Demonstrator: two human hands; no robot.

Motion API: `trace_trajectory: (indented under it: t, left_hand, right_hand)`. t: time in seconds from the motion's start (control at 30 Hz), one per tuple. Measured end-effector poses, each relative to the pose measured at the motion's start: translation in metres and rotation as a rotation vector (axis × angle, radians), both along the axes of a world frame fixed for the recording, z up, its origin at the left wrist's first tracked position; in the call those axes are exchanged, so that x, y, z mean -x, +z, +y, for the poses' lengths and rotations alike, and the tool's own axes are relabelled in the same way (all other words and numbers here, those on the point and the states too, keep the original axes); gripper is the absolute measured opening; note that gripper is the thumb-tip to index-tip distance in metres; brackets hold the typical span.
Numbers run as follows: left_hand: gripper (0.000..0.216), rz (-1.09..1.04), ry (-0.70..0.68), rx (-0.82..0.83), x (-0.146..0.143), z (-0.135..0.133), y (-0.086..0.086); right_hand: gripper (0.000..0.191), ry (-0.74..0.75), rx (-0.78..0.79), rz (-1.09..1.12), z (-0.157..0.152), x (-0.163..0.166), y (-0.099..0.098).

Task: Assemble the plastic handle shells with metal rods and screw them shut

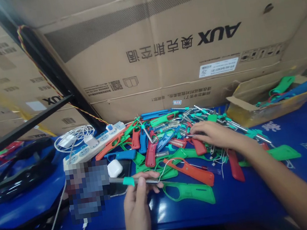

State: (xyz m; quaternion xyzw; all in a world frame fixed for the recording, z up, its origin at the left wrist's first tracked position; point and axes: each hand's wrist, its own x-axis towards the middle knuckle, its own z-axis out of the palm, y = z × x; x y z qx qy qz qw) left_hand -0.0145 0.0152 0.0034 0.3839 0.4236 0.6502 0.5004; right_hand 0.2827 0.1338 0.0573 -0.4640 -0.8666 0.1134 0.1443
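My left hand (138,202): closed around one metal tube (131,181), long axis running left to right. My right hand (209,133): beyond it, rightward, at a red handle (200,148); grip, I cannot tell.

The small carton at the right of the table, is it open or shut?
Open: the carton has its top uncovered; a green piece and a blue piece show in the opening.
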Motion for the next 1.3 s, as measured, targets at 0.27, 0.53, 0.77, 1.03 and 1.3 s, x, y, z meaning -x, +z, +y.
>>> trace_trajectory:
  t: [0.27, 0.53, 0.77, 1.03, 1.3]
  left_hand:
    - [0.031, 0.020, -0.013, -0.007, 0.001, -0.001, 0.002]
    - [0.033, 0.032, -0.020, 0.015, 0.001, -0.001, 0.004]
    - [0.040, 0.038, -0.006, 0.097, 0.001, 0.000, 0.006]
    - [0.058, -0.034, 0.048, 0.131, -0.008, 0.003, 0.010]
    - [0.053, 0.061, -0.102, 0.190, -0.023, 0.034, 0.046]
  right_hand:
    - [0.019, -0.008, 0.018, 0.028, -0.005, 0.000, 0.011]
    - [0.024, -0.148, -0.106, 0.091, 0.001, 0.010, -0.005]
    - [0.020, -0.069, -0.114, 0.114, -0.004, 0.029, -0.011]
    - [0.027, -0.049, -0.180, 0.152, -0.002, 0.000, 0.003]
    - [0.028, -0.359, -0.198, 0.138, 0.004, -0.052, 0.017]
